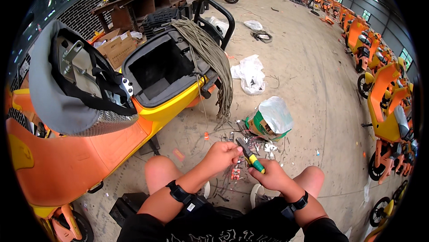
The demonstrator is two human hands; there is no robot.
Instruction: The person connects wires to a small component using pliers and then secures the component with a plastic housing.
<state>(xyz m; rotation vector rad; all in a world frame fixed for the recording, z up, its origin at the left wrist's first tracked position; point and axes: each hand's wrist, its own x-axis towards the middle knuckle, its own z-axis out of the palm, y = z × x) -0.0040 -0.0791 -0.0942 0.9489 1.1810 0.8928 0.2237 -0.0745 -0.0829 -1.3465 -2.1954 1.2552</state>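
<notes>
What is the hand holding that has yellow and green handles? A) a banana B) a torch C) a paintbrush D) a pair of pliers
D: the right hand grips a pair of pliers by its yellow and green handles, with the dark metal nose pointing up toward the left hand.

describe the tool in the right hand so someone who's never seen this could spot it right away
Start at the big orange and yellow scooter with its seat raised, then look down to the seated person's bare knees. Between them, the right hand grips a pair of pliers with green and yellow handles, dark jaws pointing toward the left hand. It is the only bright two-coloured tool among the grey scraps on the concrete floor.
</notes>
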